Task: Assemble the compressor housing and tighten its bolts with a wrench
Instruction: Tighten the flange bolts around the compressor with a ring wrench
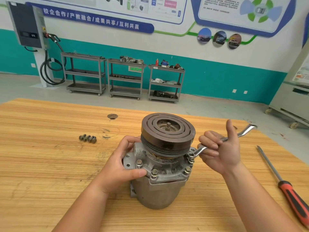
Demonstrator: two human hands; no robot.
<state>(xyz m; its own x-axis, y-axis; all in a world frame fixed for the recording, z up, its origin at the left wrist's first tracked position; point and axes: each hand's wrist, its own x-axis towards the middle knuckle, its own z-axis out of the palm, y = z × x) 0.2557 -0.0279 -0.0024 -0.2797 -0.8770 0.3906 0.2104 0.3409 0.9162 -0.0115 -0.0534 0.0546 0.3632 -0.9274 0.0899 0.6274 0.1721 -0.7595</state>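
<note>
A grey metal compressor [160,186] stands upright on the wooden table [41,164], its dark grooved pulley [168,133] on top. Several bolts sit in the flange, one at the front [154,172]. My left hand [124,164] grips the housing's left side, thumb lying across the flange. My right hand [220,150] holds a silver ring wrench [217,143] with curled fingers and a raised thumb. The wrench's ring end sits on a bolt [190,155] at the flange's right side; its far end points up and right.
Three loose bolts [88,138] lie on the table to the left. A screwdriver with a red and black handle [284,183] lies at the right. A round hole [112,116] is in the tabletop behind. Grey carts [125,77] stand by the far wall.
</note>
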